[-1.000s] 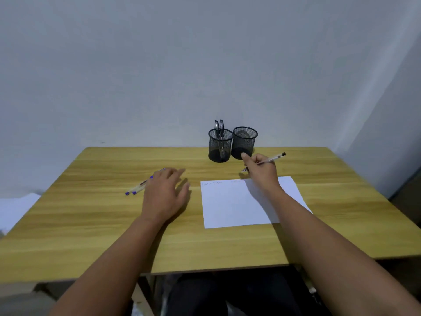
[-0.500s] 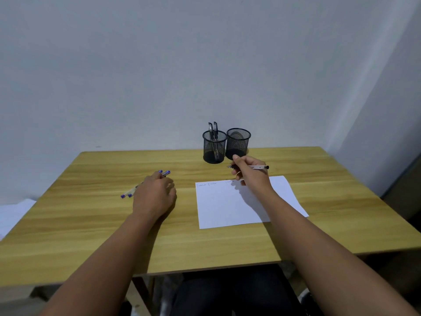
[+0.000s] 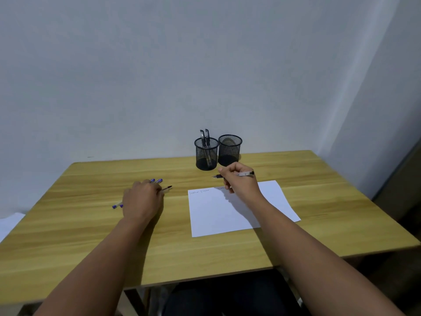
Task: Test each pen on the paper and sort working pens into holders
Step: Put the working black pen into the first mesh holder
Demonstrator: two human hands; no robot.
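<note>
Head cam: right hand is gripping a clear black-capped pen sideways just above the paper's top edge, near two mesh holders. Left hand is lying on the loose pens, fingers curling over them.

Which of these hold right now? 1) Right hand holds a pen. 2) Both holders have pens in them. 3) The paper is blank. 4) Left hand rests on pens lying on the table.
1) True: the right hand grips a pen.
2) False: only the left holder shows pens; none show in the right holder.
3) False: the paper has scribbles along its top edge.
4) True: the left hand rests on the loose pens.
</note>
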